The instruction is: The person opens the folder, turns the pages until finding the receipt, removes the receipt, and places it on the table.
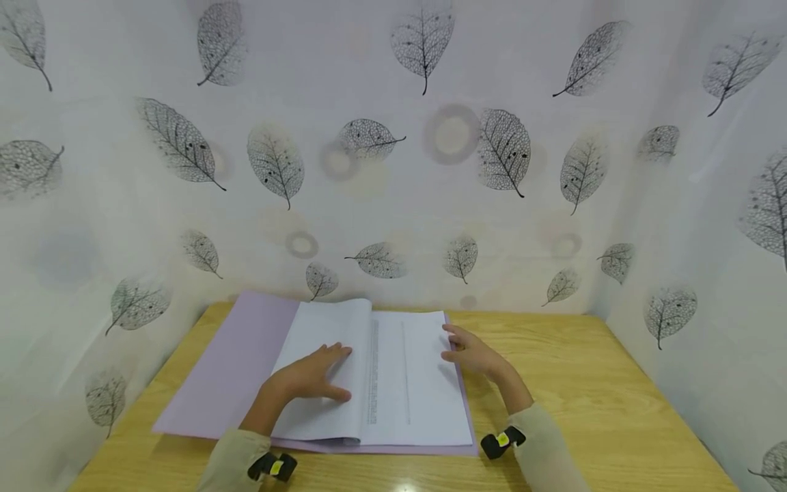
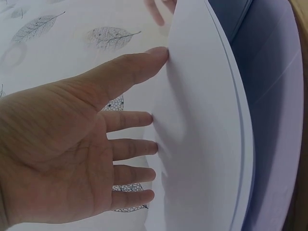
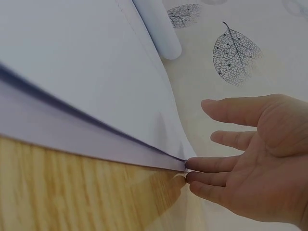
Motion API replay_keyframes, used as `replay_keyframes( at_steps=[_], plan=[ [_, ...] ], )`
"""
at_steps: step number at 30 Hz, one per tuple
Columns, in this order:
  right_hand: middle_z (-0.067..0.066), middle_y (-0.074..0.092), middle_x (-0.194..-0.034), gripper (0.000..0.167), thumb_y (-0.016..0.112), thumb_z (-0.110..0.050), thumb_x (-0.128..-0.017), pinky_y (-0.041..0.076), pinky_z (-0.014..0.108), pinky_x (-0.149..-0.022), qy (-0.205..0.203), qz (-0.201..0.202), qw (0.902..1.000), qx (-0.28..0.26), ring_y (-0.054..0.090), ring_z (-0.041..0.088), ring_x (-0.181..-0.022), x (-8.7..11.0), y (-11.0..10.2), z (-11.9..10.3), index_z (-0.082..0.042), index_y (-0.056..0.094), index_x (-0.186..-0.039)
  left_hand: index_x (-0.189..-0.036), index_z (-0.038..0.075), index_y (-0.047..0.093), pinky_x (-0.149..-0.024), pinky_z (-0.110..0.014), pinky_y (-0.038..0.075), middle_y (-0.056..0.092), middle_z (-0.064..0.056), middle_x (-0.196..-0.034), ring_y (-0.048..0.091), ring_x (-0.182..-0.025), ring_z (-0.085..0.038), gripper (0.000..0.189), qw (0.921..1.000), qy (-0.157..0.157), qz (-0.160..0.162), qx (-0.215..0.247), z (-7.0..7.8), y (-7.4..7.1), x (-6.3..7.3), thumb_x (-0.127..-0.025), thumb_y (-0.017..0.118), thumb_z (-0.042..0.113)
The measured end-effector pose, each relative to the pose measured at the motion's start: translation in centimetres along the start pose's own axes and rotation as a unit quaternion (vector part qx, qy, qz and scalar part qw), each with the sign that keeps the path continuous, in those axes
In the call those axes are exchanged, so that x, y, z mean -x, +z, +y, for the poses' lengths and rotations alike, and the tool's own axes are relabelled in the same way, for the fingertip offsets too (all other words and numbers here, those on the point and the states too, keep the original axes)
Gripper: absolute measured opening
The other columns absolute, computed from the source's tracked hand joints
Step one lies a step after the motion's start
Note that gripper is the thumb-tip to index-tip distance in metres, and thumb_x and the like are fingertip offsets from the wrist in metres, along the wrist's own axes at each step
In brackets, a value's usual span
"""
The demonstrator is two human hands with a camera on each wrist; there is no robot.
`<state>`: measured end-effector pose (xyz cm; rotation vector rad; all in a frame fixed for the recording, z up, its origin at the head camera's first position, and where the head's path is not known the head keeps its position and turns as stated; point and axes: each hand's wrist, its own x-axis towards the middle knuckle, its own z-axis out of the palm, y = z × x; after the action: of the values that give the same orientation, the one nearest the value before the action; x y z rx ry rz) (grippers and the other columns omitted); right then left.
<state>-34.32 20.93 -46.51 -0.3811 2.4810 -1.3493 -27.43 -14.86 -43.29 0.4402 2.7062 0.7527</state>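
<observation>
A light-purple folder lies spread out, its cover to the left. White sheets inside are turned to both sides, with a left stack that curls over at the middle and a right page bearing small printed lines. My left hand rests on the left stack, fingers straight; the left wrist view shows the thumb and fingertips touching the white paper. At the right edge is my right hand, with extended fingers. In the right wrist view its lower fingertips meet the corner of the sheets and the purple back cover.
The folder lies on a wood-grain table, near its back edge. A pale curtain printed with dark leaves surrounds the table at the back and sides. Black wrist straps sit over both sleeves.
</observation>
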Motion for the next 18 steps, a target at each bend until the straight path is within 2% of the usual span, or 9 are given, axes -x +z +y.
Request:
replay_keyframes(
  at_steps=[10, 18],
  plan=[
    [0.036, 0.035, -0.156, 0.068, 0.063, -0.012, -0.100, 0.035, 0.063, -0.119, -0.006, 0.002, 0.9999, -0.013, 0.032, 0.049, -0.149, -0.07, 0.10, -0.02, -0.001, 0.030, -0.158, -0.155, 0.006, 0.041, -0.126, -0.061, 0.024, 0.030, -0.023, -0.165, 0.023, -0.154, -0.047, 0.094, 1.0000, -0.006, -0.002, -0.001, -0.33, 0.37, -0.28, -0.079, 0.087, 0.038],
    [0.035, 0.041, -0.153, 0.066, 0.063, -0.012, -0.100, 0.039, 0.063, -0.116, -0.012, 0.020, 0.9994, -0.027, 0.037, 0.050, -0.145, -0.23, 0.09, -0.09, -0.001, 0.032, -0.158, -0.155, 0.005, 0.042, -0.125, -0.061, 0.024, 0.030, -0.024, -0.164, 0.023, -0.153, -0.048, 0.094, 1.0000, -0.004, -0.001, -0.002, -0.32, 0.24, -0.21, -0.079, 0.087, 0.037]
  ],
)
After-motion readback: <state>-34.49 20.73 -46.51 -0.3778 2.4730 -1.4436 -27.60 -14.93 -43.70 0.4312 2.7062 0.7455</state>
